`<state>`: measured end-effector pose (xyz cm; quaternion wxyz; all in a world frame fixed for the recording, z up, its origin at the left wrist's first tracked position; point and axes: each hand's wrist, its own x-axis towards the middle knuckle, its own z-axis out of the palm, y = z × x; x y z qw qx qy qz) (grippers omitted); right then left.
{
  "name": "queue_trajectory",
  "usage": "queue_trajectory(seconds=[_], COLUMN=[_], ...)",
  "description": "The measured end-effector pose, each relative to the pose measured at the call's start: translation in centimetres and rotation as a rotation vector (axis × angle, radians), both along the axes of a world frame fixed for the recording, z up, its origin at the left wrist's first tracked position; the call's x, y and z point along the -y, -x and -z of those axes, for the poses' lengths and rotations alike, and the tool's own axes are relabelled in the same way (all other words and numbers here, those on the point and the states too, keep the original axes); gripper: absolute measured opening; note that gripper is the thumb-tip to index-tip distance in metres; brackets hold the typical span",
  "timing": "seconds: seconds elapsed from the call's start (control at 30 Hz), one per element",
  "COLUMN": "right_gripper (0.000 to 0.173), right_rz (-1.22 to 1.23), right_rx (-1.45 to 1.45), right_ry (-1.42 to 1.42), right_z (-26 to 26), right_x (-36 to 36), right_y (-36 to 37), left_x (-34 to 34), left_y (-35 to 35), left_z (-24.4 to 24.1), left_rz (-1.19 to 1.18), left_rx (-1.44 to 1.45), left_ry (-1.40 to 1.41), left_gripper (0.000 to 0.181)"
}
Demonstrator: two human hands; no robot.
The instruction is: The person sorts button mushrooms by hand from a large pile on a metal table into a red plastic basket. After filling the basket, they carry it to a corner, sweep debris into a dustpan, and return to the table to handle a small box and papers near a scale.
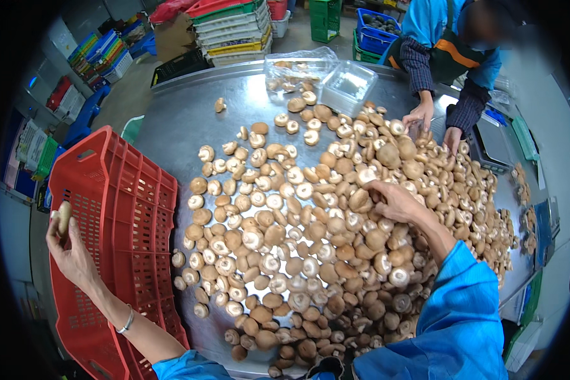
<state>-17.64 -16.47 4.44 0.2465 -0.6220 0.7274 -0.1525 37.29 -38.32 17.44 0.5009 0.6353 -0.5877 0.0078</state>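
Note:
Over the open side of a red plastic crate [116, 247], my left hand [76, 254] holds a brown-capped mushroom [64, 218] between thumb and fingers. My right hand [395, 202] reaches into the spread of mushrooms, thumb and forefinger on the edge of a large brown cap [360, 201]. Loose mushrooms, apparently shiitake, cover much of the metal table [171, 114], some with cap up, others with pale stem up. They lie thinly scattered beside the crate and heap up thickly towards the right. What is inside the crate's lower part is hidden.
Across the table, a co-worker's hands [420, 114] work at the pile's far edge. Stacked clear plastic trays [349, 85] and a bag of mushrooms [289, 76] stand at the back. A weighing scale [491, 140] sits at right. Stacked crates [232, 33] stand beyond the table.

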Motion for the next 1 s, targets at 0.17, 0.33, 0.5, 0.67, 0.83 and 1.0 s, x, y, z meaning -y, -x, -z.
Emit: queue_trajectory(seconds=[0.17, 0.33, 0.5, 0.67, 0.83, 1.0], right_gripper=[0.027, 0.033, 0.062, 0.044, 0.035, 0.05], right_rz=[0.191, 0.328, 0.097, 0.075, 0.474, 0.473], right_rx=[0.054, -0.019, -0.516, -0.441, 1.098, 1.674], right_ry=[-0.045, 0.098, 0.138, -0.128, -0.016, -0.083], right_z=[-2.4, -2.8, -0.1, 1.2, 0.1, 1.6], right_x=[-7.7, -7.8, 0.8, 6.3, 1.6, -6.9], right_y=[1.5, 4.8, 7.1, 9.4, 13.5, 13.3], left_x=[-1.9, -3.4, -8.4, -14.1, -14.4, -15.1], left_y=[0.6, 8.3, 20.6, 27.2, 29.7, 35.6], left_z=[1.1, 3.7, 10.5, 14.4, 14.8, 15.3], left_rz=[-0.131, 0.436, 0.774, 1.051, 1.084, 1.177], left_rx=[0.302, 0.161, 0.124, -0.139, -0.512, -0.417], left_ry=[-0.124, 0.038, -0.444, -0.82, -0.989, -0.975], left_gripper=[0.044, 0.028, 0.034, 0.035, 0.031, 0.032])
